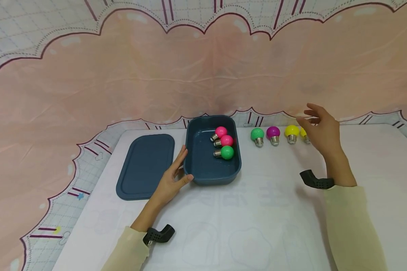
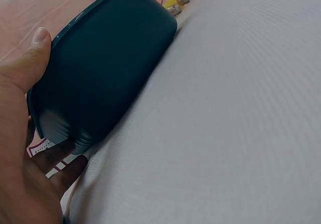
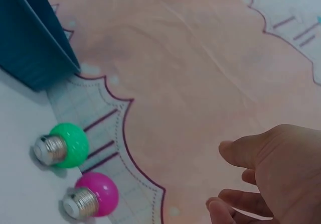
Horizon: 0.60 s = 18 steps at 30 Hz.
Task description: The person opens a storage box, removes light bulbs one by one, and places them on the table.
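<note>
A dark blue rectangular box (image 1: pixel 212 177) stands on the white table, two pink light bulbs (image 1: pixel 221 131) and a green light bulb (image 1: pixel 227 152) lying in it. My left hand (image 1: pixel 169 184) rests against its near left corner, fingers along the side and thumb at the rim; in the left wrist view the thumb (image 2: pixel 39 53) touches the rim. My right hand (image 1: pixel 320 130) hovers empty with loosely bent fingers above a row of bulbs. That row holds a green bulb (image 1: pixel 257 134), a purple bulb (image 1: pixel 273 132), a yellow bulb (image 1: pixel 292 131) and another yellow bulb (image 1: pixel 303 134), partly hidden by the hand.
Left of the box a dark blue lid (image 1: pixel 146 165) lies flat on the white tabletop (image 1: pixel 244 222). Behind the table hangs a pinkish patterned cloth (image 1: pixel 203 67). Each wrist wears a black band-like device (image 1: pixel 317 180).
</note>
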{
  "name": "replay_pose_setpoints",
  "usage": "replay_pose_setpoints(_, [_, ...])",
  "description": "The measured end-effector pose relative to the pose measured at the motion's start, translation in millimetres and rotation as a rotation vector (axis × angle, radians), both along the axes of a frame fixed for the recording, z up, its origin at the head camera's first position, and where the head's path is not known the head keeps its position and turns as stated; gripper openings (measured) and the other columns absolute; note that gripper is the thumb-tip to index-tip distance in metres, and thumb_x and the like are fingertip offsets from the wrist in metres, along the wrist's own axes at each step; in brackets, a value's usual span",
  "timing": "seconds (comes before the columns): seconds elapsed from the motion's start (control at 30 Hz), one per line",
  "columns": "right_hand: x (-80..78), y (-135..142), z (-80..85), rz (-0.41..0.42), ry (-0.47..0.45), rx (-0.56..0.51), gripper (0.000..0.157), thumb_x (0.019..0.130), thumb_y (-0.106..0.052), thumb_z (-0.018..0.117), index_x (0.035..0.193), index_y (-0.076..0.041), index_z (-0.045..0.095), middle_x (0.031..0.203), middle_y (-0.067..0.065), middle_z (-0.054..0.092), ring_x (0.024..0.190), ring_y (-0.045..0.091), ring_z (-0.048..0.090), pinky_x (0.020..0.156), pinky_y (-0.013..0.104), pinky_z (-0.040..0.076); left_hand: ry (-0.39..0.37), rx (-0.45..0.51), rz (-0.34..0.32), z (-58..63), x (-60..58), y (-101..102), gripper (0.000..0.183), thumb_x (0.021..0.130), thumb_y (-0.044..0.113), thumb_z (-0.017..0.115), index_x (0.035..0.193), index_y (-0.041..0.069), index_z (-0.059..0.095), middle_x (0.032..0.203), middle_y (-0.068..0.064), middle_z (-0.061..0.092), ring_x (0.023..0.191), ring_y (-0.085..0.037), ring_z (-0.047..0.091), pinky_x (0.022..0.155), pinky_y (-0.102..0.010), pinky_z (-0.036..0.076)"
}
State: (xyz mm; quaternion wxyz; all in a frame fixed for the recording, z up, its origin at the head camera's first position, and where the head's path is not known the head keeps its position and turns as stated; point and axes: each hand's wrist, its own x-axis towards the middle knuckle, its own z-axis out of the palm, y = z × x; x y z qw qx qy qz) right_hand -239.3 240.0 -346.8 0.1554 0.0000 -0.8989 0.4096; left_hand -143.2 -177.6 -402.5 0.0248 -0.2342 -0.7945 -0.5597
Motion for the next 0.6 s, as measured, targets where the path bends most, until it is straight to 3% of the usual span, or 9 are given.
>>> replay_pose_setpoints(0.13, [0.9,-16,1.7,0.07,0.015,0.017,0.062,0.096,-0.036,0.057,0.148,-0.01,0.037,0.134,0.019,0.053,0.11,0.037,0.054,0.073,0.021,0.044,0.002,0.005,-0.006,0.0,0.1,-1,0.075,0.09,-0.004,0.062,0.152,0.003,0.02,0.159,-0.014,0.006,0.141,-0.034,0.02,0.106,-0.056,0.028])
replay_pose_setpoints(0.37, [3.3,-46,4.4,0.155,0.019,0.036,0.062,0.095,-0.029,0.061,0.148,-0.011,0.035,0.134,0.018,0.053,0.108,0.035,0.056,0.08,0.048,0.052,0.007,0.001,-0.007,0.2,-0.3,0,0.074,0.09,-0.002,0.063,0.151,-0.001,0.02,0.158,-0.014,0.007,0.141,-0.034,0.02,0.106,-0.056,0.029])
replay_pose_setpoints(0.6, [7.8,-77,4.7,0.276,0.016,0.047,0.062,0.093,-0.026,0.064,0.147,-0.013,0.037,0.131,0.016,0.055,0.104,0.031,0.058,0.08,0.048,0.053,0.009,0.0,-0.005,0.4,0.0,-1,0.074,0.09,-0.003,0.063,0.15,-0.002,0.02,0.158,-0.009,0.007,0.142,-0.031,0.017,0.106,-0.056,0.028])
